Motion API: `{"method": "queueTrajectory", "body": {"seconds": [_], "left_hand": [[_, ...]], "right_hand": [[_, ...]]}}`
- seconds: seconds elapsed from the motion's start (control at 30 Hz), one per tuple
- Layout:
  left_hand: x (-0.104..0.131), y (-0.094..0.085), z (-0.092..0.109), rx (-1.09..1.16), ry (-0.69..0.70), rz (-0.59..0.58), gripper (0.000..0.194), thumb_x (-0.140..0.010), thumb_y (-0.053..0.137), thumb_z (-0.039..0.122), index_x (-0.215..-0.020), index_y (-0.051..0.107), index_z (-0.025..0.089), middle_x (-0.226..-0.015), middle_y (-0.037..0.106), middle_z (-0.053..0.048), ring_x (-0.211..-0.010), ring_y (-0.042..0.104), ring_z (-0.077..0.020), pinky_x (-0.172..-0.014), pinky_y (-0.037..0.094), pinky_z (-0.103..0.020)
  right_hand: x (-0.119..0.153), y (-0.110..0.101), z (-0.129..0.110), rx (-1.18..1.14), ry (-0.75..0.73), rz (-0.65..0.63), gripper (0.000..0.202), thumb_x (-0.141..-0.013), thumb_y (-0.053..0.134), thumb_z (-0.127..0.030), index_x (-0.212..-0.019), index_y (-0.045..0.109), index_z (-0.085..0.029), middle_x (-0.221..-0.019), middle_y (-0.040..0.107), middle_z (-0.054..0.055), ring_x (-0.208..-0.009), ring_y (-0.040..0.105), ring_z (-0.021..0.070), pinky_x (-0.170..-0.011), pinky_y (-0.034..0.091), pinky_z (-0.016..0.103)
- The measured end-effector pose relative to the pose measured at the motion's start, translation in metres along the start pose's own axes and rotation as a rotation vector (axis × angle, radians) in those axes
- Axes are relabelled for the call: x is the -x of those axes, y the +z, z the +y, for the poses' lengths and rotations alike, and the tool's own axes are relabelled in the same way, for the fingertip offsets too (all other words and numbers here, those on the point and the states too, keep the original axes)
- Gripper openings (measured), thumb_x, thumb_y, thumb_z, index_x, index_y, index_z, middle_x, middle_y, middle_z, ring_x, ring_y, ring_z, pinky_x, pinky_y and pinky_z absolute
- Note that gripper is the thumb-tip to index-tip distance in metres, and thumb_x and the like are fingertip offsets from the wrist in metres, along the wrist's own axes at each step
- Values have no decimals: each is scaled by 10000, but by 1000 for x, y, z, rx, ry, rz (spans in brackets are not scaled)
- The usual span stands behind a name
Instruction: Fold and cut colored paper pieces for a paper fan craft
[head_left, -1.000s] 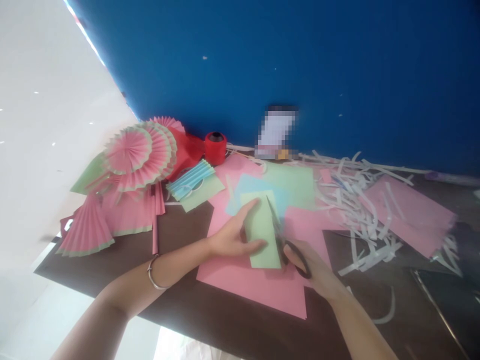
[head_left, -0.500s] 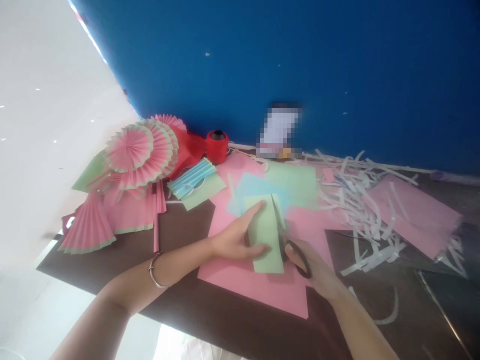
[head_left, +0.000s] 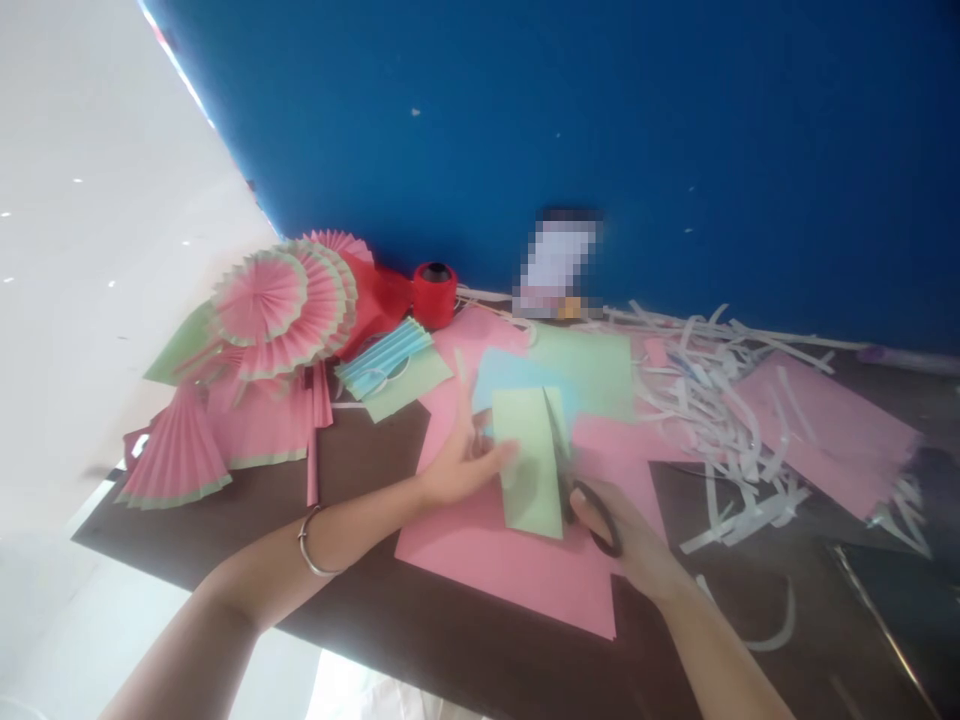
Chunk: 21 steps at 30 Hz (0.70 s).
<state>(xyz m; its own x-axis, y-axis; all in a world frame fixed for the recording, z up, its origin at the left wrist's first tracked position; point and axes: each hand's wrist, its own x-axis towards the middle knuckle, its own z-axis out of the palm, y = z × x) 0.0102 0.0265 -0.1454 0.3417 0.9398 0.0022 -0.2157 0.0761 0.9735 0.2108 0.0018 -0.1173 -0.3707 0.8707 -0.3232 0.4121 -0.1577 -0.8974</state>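
Observation:
Scissors with dark handles are gripped in my right hand. Their blades lie along the right side of a light green paper piece, and a narrow strip stands off that edge. My left hand is at the left edge of the same piece, its thumb over the front and some fingers behind, slightly blurred. One finger of it points up, apart from the paper. Below both hands lies a large pink sheet, with blue paper and green paper farther back.
Pleated pink-and-green paper fans are heaped at the left, near a folded blue paper and a red tape roll. White paper strips are scattered at the right beside another pink sheet. A blue wall rises behind the brown table.
My left hand has shifted its hold: its thumb now crosses the paper's left edge and one finger points up. The green piece has risen slightly. My right hand with the scissors stays almost in place.

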Motion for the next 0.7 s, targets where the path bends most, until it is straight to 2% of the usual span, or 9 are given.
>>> {"method": "queueTrajectory", "body": {"seconds": [0.13, 0.2, 0.33, 0.43, 0.57, 0.7], "left_hand": [[-4, 1, 2, 113, -91, 13, 512, -788, 589, 447, -1205, 460, 178, -1022, 630, -105, -896, 626, -214, -799, 504, -367], [-5, 1, 2, 104, -115, 1, 437, -766, 614, 447, -1072, 541, 144, -936, 650, -96, -861, 631, -217, -770, 510, -352], [-5, 0, -2, 34, -135, 33, 422, -756, 615, 464, -1018, 566, 137, -781, 645, -58, -772, 635, -202, -708, 515, -336], [-4, 1, -3, -9, -135, 43, 440, -748, 615, 478, -1020, 568, 135, -781, 645, -59, -767, 632, -200, -692, 513, -324], [-3, 1, -2, -33, -124, 2, 438, -751, 603, 491, -1000, 571, 132, -765, 638, -54, -774, 626, -200, -679, 507, -312], [-3, 1, -2, -48, -108, 6, 441, -750, 603, 492, -1005, 572, 134, -799, 637, -59, -772, 621, -192, -672, 503, -300]], "right_hand": [[0, 1, 4, 1, 3, -1, 462, -759, 462, -645, -648, 561, -208, -588, 516, 18, -582, 486, 174, -552, 433, 283], [1, 1, 7, -8, 4, -5, 457, -764, 459, -642, -658, 573, -212, -582, 511, 18, -571, 484, 177, -554, 435, 291], [2, 1, 8, -59, -12, -29, 445, -766, 467, -631, -748, 616, -212, -573, 506, 12, -565, 476, 179, -586, 446, 310], [2, 1, 5, -71, -12, -63, 437, -780, 459, -619, -807, 622, -215, -581, 493, 5, -564, 461, 169, -614, 448, 314], [2, 2, 3, -87, 38, -43, 468, -739, 459, -674, -711, 597, -228, -530, 442, -2, -536, 454, 173, -545, 442, 308], [1, 2, 3, -76, 61, -30, 447, -725, 487, -663, -664, 581, -230, -503, 419, -1, -538, 468, 184, -533, 444, 312]]}}
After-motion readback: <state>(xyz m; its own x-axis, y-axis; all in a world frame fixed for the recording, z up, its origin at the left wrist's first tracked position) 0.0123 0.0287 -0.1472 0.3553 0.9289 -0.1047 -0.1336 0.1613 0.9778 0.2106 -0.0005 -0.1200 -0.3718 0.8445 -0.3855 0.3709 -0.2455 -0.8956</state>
